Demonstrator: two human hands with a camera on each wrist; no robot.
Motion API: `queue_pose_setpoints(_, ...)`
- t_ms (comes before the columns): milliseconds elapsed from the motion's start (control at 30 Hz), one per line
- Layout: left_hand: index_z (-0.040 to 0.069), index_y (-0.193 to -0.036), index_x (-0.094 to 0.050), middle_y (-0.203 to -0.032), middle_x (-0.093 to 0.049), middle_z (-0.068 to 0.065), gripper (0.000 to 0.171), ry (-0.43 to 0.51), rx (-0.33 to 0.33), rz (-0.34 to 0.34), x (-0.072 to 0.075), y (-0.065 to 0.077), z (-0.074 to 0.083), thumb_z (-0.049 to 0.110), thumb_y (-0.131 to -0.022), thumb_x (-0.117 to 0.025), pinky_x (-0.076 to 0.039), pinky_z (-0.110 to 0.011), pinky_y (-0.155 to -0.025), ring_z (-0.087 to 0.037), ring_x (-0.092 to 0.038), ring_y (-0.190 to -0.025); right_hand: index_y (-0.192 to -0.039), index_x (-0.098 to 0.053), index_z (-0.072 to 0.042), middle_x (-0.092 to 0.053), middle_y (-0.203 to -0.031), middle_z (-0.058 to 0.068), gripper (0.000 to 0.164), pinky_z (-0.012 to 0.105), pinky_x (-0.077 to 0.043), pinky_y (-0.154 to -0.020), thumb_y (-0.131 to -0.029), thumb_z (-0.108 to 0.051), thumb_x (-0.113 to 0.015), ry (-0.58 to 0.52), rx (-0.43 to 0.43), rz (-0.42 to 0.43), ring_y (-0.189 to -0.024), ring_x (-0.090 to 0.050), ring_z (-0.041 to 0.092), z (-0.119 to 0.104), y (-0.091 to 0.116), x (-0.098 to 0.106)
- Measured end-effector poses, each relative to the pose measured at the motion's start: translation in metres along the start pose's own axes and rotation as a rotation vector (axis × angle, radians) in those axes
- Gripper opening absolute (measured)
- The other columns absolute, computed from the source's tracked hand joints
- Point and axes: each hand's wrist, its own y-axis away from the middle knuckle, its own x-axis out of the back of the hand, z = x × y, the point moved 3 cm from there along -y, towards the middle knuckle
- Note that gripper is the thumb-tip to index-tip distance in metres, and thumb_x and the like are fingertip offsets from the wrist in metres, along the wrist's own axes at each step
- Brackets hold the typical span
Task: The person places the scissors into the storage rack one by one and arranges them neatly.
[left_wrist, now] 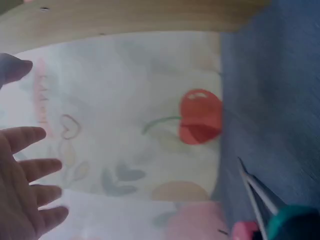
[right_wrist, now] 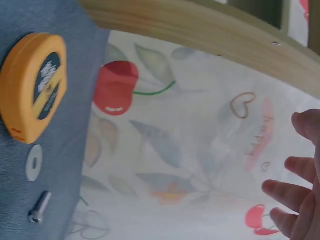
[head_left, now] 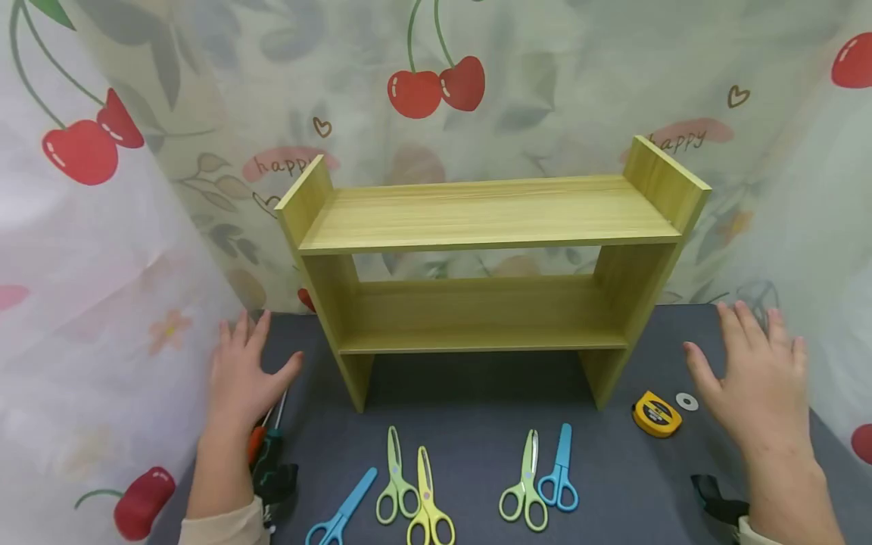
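Two-tier wooden shelf (head_left: 490, 216): standing upright at the middle of the tabletop (head_left: 470, 390), toward the far side
Shelf tiers: an upper board between raised side panels, a lower board beneath it; patterned cloth (head_left: 579, 45) shows through the gap between them
Side panels: small round marks on the outer faces, screw heads or holes, I cannot tell which
Left hand (head_left: 247, 371): grip spread wide, thumb apart from the fingers, holding nothing; left of the shelf and clear of it
Right hand (head_left: 759, 378): grip likewise spread, fingers extended, holding nothing; right of the shelf, apart from it
Screwdrivers: one teal-and-black handle (head_left: 270, 458) and one red handle (head_left: 256, 444), beside the left forearm and partly hidden by it
Near left scissors: blue (head_left: 346, 503), then green (head_left: 393, 469), with yellow (head_left: 426, 488) just beside the green
Near right scissors: green (head_left: 527, 477), with blue (head_left: 562, 465) just to its right
Right hardware: yellow tape measure (head_left: 657, 415), pale washer (head_left: 693, 402) just beside it, and a metal bolt (right_wrist: 40, 207) near the washer
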Motion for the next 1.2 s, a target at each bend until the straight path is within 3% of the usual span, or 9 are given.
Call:
queue_pose_setpoints(233, 0.013, -0.165, -0.021, -0.167, -0.023, -0.018, 0.09, 0.265, 0.009, 0.014, 0.022, 0.006, 0.023, 0.044, -0.095, -0.069, -0.02, -0.075, -0.111, -0.045, -0.015, -0.152, -0.158, -0.031, 0.0, -0.034, -0.158, 0.028, 0.071, 0.071, -0.003, -0.117, -0.101, -0.032, -0.059, -0.029, 0.012, 0.065, -0.152, -0.012, 0.048, -0.013, 0.004, 0.016)
queue_pose_setpoints(400, 0.011, -0.156, -0.043, -0.158, -0.041, -0.015, 0.073, 0.388, -0.019, 0.133, 0.034, 0.008, 0.042, 0.031, -0.093, -0.075, -0.031, -0.068, -0.11, -0.041, -0.036, -0.144, -0.155, -0.038, 0.001, -0.042, -0.153, 0.029, 0.067, 0.071, -0.007, -0.116, -0.101, -0.033, -0.059, -0.071, 0.045, 0.144, -0.15, -0.02, 0.049, -0.027, 0.01, 0.03)
queue_pose_setpoints(500, 0.011, -0.148, -0.053, -0.15, -0.052, -0.011, 0.061, 0.462, -0.039, 0.205, 0.037, 0.011, 0.055, 0.022, -0.092, -0.076, -0.036, -0.056, -0.113, -0.035, -0.045, -0.139, -0.153, -0.041, 0.002, -0.045, -0.149, 0.031, 0.066, 0.071, -0.007, -0.117, -0.101, -0.035, -0.058, -0.092, 0.054, 0.186, -0.149, -0.022, 0.049, -0.034, 0.013, 0.041)
queue_pose_setpoints(633, 0.009, -0.146, -0.055, -0.145, -0.057, -0.007, 0.058, 0.569, -0.042, 0.246, 0.041, 0.017, 0.067, 0.011, -0.092, -0.075, -0.038, -0.037, -0.114, -0.025, -0.049, -0.136, -0.152, -0.043, 0.001, -0.047, -0.148, 0.03, 0.066, 0.066, -0.007, -0.119, -0.103, -0.043, -0.053, -0.137, 0.063, 0.208, -0.15, -0.022, 0.046, -0.042, 0.016, 0.052)
queue_pose_setpoints(833, 0.01, -0.147, -0.055, -0.144, -0.058, -0.002, 0.058, 0.633, 0.04, 0.284, 0.044, 0.018, 0.08, 0.012, -0.092, -0.075, -0.041, -0.034, -0.111, -0.019, -0.05, -0.136, -0.153, -0.047, -0.004, -0.047, -0.147, 0.034, 0.061, 0.064, -0.013, -0.119, -0.101, -0.034, -0.061, -0.301, 0.11, 0.201, -0.149, -0.027, 0.046, -0.057, 0.023, 0.06)
queue_pose_setpoints(933, 0.006, -0.143, -0.059, -0.139, -0.061, -0.003, 0.053, 0.647, 0.03, 0.324, 0.04, 0.017, 0.086, 0.012, -0.092, -0.075, -0.045, -0.031, -0.106, -0.018, -0.054, -0.132, -0.155, -0.047, -0.012, -0.044, -0.15, 0.031, 0.061, 0.066, -0.014, -0.118, -0.098, -0.022, -0.066, -0.398, 0.1, 0.175, -0.152, -0.026, 0.036, -0.065, 0.031, 0.064)
queue_pose_setpoints(1067, 0.001, -0.137, -0.062, -0.132, -0.064, -0.005, 0.047, 0.705, -0.018, 0.358, 0.032, 0.012, 0.091, 0.007, -0.092, -0.074, -0.048, -0.027, -0.096, -0.017, -0.058, -0.122, -0.154, -0.05, -0.02, -0.05, -0.153, 0.005, 0.065, 0.038, -0.021, -0.122, -0.094, -0.011, -0.071, -0.476, 0.078, 0.182, -0.15, -0.03, 0.012, -0.075, 0.04, 0.073)
queue_pose_setpoints(1167, 0.001, -0.134, -0.063, -0.128, -0.065, -0.006, 0.043, 0.759, -0.02, 0.366, 0.027, 0.009, 0.092, 0.005, -0.092, -0.073, -0.049, -0.026, -0.092, -0.018, -0.06, -0.117, -0.151, -0.054, -0.022, -0.057, -0.145, -0.013, 0.067, 0.012, -0.024, -0.11, -0.09, -0.004, -0.074, -0.516, 0.088, 0.187, -0.14, -0.039, -0.003, -0.083, 0.044, 0.081)
queue_pose_setpoints(1200, 0.001, -0.133, -0.064, -0.127, -0.065, -0.007, 0.043, 0.768, -0.015, 0.365, 0.025, 0.008, 0.092, 0.006, -0.092, -0.074, -0.049, -0.025, -0.091, -0.019, -0.06, -0.117, -0.149, -0.055, -0.02, -0.06, -0.141, -0.013, 0.067, 0.009, -0.026, -0.107, -0.088, -0.001, -0.075, -0.536, 0.103, 0.183, -0.136, -0.043, -0.004, -0.086, 0.044, 0.083)
